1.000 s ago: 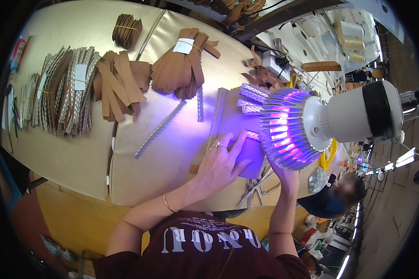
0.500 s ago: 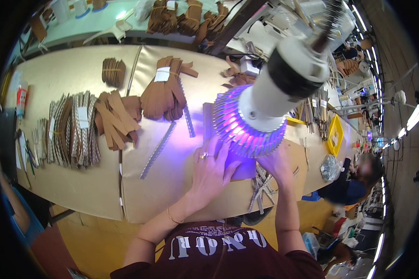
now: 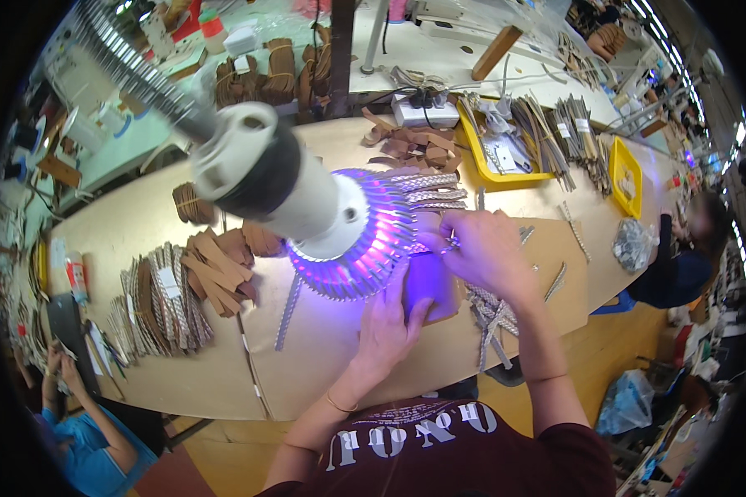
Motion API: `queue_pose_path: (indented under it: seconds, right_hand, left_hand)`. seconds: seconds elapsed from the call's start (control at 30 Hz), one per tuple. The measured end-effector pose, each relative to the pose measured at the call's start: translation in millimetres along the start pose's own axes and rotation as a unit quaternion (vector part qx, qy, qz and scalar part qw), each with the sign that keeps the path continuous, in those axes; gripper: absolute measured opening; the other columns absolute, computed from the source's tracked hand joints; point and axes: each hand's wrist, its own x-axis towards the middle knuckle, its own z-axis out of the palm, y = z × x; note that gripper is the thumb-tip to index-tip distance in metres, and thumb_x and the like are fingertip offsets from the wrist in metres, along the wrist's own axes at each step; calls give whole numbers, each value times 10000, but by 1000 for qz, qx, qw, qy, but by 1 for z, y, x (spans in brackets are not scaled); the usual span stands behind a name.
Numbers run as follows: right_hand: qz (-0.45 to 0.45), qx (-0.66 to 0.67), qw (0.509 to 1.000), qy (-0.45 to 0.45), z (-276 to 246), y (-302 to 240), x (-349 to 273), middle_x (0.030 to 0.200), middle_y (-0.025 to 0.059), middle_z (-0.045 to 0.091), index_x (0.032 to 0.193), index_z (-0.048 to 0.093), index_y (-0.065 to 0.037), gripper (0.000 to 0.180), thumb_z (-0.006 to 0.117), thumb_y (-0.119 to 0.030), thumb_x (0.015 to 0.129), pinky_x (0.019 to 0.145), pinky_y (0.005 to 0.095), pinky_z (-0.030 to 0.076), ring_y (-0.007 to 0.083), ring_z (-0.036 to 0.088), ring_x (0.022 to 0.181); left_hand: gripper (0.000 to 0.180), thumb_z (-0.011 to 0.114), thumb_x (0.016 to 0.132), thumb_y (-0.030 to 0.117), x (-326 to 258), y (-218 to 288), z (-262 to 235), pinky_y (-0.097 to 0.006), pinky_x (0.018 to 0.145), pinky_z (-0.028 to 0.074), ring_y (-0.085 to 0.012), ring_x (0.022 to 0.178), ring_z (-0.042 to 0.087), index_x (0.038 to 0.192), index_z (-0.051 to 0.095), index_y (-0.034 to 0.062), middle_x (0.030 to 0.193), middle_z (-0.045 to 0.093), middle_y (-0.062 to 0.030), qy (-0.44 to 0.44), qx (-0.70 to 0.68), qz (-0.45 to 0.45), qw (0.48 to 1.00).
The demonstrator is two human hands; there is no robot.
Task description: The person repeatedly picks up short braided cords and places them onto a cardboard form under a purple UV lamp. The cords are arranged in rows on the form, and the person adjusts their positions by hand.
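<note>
A white lamp (image 3: pixel 323 207) with a black band and a finned, purple-glowing head hangs over the work. Under its light lies a flat rectangular block (image 3: pixel 431 286). My left hand (image 3: pixel 388 327) rests against the block's left side, fingers stretched forward and thumb apart; the lamp head partly covers its fingertips. My right hand (image 3: pixel 489 253) is closed in a pinch at the block's far right edge. Between its fingers seems to be the end of a narrow braided strip (image 3: pixel 423 247) crossing the block. More braided strips (image 3: pixel 435 192) lie just beyond, and cut braided pieces (image 3: pixel 493 319) lie beside the block.
Left are bundled braided strips (image 3: pixel 170 298) and brown strips (image 3: pixel 215 269). Brown scraps (image 3: pixel 427 149) and a yellow tray (image 3: pixel 506 176) stand beyond the work; another yellow tray (image 3: pixel 626 178) and a plastic bag (image 3: pixel 632 244) are right. A person in blue (image 3: pixel 108 451) sits left.
The view has shifted, so the lamp appears farther left. My right hand has come out from behind the lamp and lies at the block's far edge, pinched. My left hand stays by the block.
</note>
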Motion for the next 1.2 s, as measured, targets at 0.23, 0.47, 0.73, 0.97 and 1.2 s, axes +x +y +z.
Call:
queue_pose_path:
  seconds: [0.23, 0.47, 0.73, 0.97, 1.2]
  right_hand:
    - [-63, 164, 984, 34, 2, 40, 1, 678, 156, 648, 806, 684, -26, 294, 682, -310, 880, 659, 436, 464, 325, 627, 632]
    - [-69, 198, 977, 43, 14, 51, 1, 670, 153, 633, 800, 673, -22, 311, 677, -318, 895, 642, 409, 450, 328, 593, 617]
    - [-68, 192, 978, 40, 26, 61, -1, 688, 116, 635, 814, 680, -67, 332, 656, -386, 904, 774, 407, 412, 333, 590, 694]
    - [-68, 230, 971, 12, 30, 67, 5, 678, 155, 629, 812, 683, -34, 356, 649, -374, 913, 688, 444, 455, 328, 612, 657]
    - [-53, 225, 973, -13, 24, 53, 3, 678, 191, 619, 821, 683, -5, 388, 594, -364, 939, 628, 434, 476, 355, 616, 649]
  left_hand:
    - [613, 621, 940, 291, 1, -3, 2, -493, 1099, 339, -466, 1353, 368, 1424, 381, 1, 1499, 311, -302, -11, 20, 35, 999]
    - [642, 662, 909, 286, 3, -2, -3, -516, 1119, 309, -467, 1379, 329, 1436, 397, 32, 1522, 270, -298, -49, 53, 16, 997]
    - [647, 673, 903, 310, 7, 5, -8, -518, 1120, 312, -462, 1368, 351, 1419, 409, 22, 1507, 296, -300, -62, 58, 0, 996]
    - [635, 679, 901, 298, 8, 11, -10, -508, 1109, 332, -459, 1369, 355, 1406, 415, 18, 1504, 301, -305, -70, 59, -14, 996]
    - [607, 661, 914, 290, 7, 12, -12, -499, 1118, 315, -449, 1391, 327, 1405, 420, 27, 1523, 277, -292, -64, 57, -17, 996]
